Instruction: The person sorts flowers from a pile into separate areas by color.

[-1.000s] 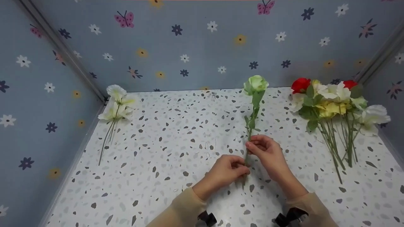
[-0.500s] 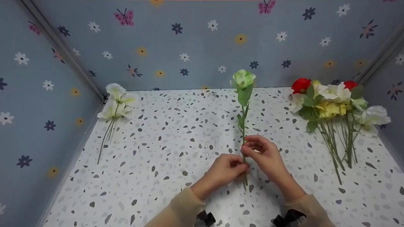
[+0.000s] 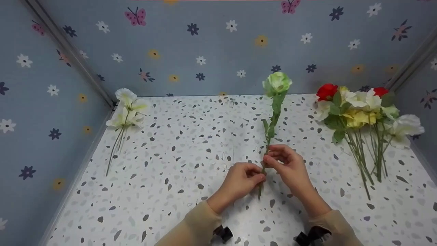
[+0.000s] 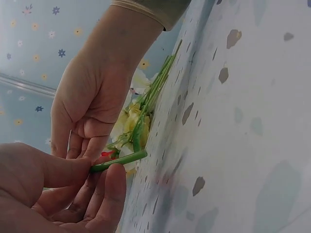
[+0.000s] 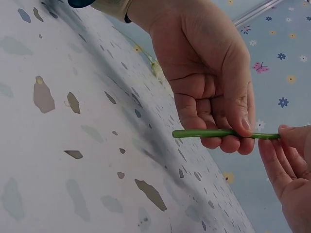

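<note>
A pale green rose (image 3: 278, 83) with a long leafy green stem (image 3: 271, 131) stands before me, its bloom away from me and leaning slightly right. My left hand (image 3: 241, 178) pinches the stem near its lower end between thumb and fingers. Just above, my right hand (image 3: 288, 166) pinches it with thumb and forefinger. The cut stem end (image 5: 187, 133) sticks out past the left fingers in the right wrist view. In the left wrist view, that green end (image 4: 126, 159) points toward the speckled tabletop, and the bloom is out of sight.
Several artificial flowers (image 3: 358, 118), red, yellow and white, lie in a bunch at the right, stems toward me. White flowers (image 3: 125, 114) lie at the far left. Blue patterned walls (image 3: 218, 48) enclose the white speckled table (image 3: 184, 143) at the back and sides.
The bloom swung left, then back to the right, while the stem's lower end shifted a little left. Both hands stayed on the stem with small movements; the left rose slightly.
</note>
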A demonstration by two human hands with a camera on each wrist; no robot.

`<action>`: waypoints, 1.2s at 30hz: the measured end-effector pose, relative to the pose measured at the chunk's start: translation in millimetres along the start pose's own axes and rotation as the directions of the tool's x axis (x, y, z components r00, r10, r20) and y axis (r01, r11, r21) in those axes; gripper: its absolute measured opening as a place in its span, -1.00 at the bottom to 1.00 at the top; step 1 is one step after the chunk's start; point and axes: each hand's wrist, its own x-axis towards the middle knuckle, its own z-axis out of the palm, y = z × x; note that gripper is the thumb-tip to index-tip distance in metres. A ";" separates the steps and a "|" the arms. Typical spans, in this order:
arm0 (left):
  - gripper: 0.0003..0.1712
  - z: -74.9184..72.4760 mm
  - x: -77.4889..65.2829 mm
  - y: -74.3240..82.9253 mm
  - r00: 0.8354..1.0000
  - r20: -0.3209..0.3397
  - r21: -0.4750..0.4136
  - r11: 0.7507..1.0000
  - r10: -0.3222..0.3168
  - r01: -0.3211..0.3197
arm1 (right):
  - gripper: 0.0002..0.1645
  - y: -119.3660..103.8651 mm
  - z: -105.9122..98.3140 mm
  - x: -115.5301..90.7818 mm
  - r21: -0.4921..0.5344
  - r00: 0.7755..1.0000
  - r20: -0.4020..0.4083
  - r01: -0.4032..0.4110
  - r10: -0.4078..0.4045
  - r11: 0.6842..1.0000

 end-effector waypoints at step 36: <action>-0.89 -181.5 9.9 -31.0 0.829 -0.542 0.332 0.870 -0.140 0.364 | -0.29 5.2 -228.8 1.1 -0.672 0.885 -0.439 -0.438 0.155 0.597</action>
